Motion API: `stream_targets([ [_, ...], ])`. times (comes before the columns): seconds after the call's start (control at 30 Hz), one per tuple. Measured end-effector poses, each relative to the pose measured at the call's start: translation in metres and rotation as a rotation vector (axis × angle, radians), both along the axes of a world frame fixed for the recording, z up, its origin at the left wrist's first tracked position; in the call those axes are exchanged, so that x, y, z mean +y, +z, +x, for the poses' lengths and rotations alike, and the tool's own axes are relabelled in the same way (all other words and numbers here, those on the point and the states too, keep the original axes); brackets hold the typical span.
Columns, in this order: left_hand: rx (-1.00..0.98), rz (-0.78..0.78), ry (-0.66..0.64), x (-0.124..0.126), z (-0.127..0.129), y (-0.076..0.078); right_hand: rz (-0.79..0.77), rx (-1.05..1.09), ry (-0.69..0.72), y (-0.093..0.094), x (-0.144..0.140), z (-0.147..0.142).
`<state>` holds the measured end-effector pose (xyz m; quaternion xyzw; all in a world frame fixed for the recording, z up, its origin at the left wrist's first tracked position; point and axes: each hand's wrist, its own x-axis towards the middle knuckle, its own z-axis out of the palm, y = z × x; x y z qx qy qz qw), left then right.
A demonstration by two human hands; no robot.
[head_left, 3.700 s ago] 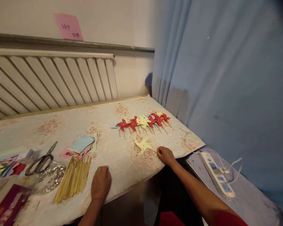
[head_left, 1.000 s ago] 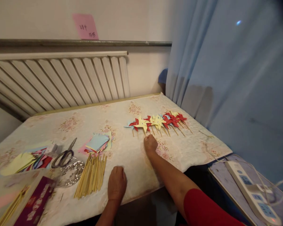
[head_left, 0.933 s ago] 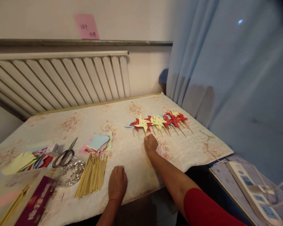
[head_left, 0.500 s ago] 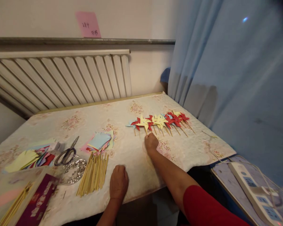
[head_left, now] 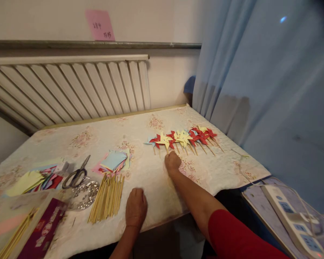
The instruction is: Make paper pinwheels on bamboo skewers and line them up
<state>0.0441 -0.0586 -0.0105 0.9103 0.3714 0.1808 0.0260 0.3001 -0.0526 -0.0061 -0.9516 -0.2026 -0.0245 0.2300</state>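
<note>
My right hand (head_left: 173, 162) is closed around the lower stick of a yellow paper pinwheel (head_left: 165, 140), at the left part of a row of pinwheels. Red, yellow and light blue pinwheels (head_left: 201, 136) lie overlapping on the cloth, their sticks pointing toward me. Close to the near table edge, my left hand (head_left: 136, 208) rests with its fingers curled in, and nothing shows in it. Left of that hand lies a bunch of thin wooden sticks (head_left: 107, 199). Beyond the sticks sits a stack of coloured paper squares (head_left: 115, 161).
Scissors (head_left: 77, 174) lie beside a clear container of small metal pins (head_left: 86, 193). Cut paper pieces (head_left: 34, 181) and a purple box (head_left: 43, 228) are at the left. A power strip (head_left: 291, 219) with cables is at the right, below a blue curtain (head_left: 272, 90).
My right hand has shifted very slightly to the left with the pinwheel stick in it. My left hand stays in place on the cloth.
</note>
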Motion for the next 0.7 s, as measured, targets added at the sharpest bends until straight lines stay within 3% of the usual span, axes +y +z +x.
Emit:
stream_targets([
  [0.4,0.012,-0.018,0.008,0.000,0.000,0.000,0.009,0.003,0.024,-0.001,-0.003,-0.001],
  [0.7,0.027,-0.005,0.034,-0.001,-0.001,-0.003,0.007,-0.020,0.086,-0.001,-0.031,-0.014],
])
